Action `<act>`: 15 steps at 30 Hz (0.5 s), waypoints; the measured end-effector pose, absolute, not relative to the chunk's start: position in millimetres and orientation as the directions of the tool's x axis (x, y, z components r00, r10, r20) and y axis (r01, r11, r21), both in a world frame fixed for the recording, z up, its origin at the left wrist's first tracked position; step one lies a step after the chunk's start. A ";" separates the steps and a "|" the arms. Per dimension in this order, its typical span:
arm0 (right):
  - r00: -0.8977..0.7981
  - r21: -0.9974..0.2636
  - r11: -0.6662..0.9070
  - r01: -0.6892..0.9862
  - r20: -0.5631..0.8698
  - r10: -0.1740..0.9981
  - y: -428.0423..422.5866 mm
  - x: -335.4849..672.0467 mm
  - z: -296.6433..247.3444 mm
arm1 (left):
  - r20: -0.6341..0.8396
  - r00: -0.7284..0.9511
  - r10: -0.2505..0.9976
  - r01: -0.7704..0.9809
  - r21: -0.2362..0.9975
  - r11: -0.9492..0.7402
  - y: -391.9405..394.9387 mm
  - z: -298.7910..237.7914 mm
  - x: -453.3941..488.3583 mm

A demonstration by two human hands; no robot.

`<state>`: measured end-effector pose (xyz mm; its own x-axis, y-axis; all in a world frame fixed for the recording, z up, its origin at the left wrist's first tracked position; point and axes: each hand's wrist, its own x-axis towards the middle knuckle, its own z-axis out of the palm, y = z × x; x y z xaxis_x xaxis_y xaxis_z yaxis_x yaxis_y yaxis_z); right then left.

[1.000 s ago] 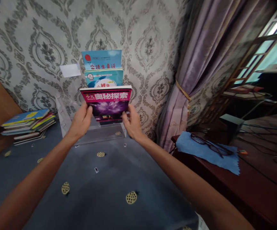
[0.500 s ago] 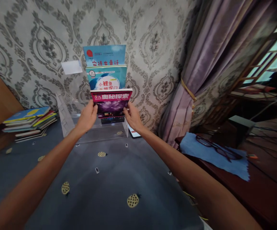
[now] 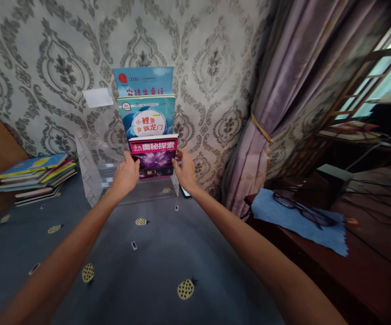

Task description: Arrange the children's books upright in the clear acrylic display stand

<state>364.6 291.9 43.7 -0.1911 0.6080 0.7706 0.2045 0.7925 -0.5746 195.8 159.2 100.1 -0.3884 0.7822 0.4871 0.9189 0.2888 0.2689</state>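
A purple and pink magazine point(image 3: 153, 155) stands upright in the front tier of a clear acrylic rack point(image 3: 90, 174) against the wall. My left hand point(image 3: 126, 174) grips its left edge and my right hand point(image 3: 183, 169) grips its right edge, fingers closed on it. Behind it in the rack stand a teal children's book point(image 3: 147, 115) and, higher, a light blue book point(image 3: 143, 81).
A stack of books point(image 3: 34, 174) lies at the left on the blue patterned cloth point(image 3: 154, 262). A white card point(image 3: 98, 97) sticks to the rack's upper left. At the right a dark wooden table holds a blue cloth point(image 3: 300, 221) with glasses point(image 3: 300, 210). A purple curtain point(image 3: 283, 90) hangs beside it.
Both hands have carried the magazine forward and down into the rack's front tier. More of the teal book's cover now shows above it.
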 end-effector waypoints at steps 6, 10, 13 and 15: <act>-0.143 -0.598 0.761 0.252 0.754 0.641 290.6 360.4 36.9 | 0.408 -0.417 0.812 0.909 0.205 0.363 158.9 101.0 204.2; -0.139 -0.588 0.758 0.282 0.757 0.639 286.9 357.7 38.7 | 0.376 -0.438 0.816 0.899 0.210 0.385 160.5 106.2 207.5; -0.143 -0.576 0.763 0.294 0.763 0.631 285.3 356.7 41.8 | 0.374 -0.450 0.811 0.893 0.210 0.399 163.1 108.8 209.0; -0.140 -0.570 0.766 0.297 0.767 0.626 285.7 356.1 43.5 | 0.375 -0.452 0.809 0.892 0.209 0.401 164.8 109.7 209.3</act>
<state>356.1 285.7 43.5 -0.1403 0.6259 0.7672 0.2968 0.7658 -0.5705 209.3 164.8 109.7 -0.4520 0.8092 0.3753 0.8918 0.4011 0.2093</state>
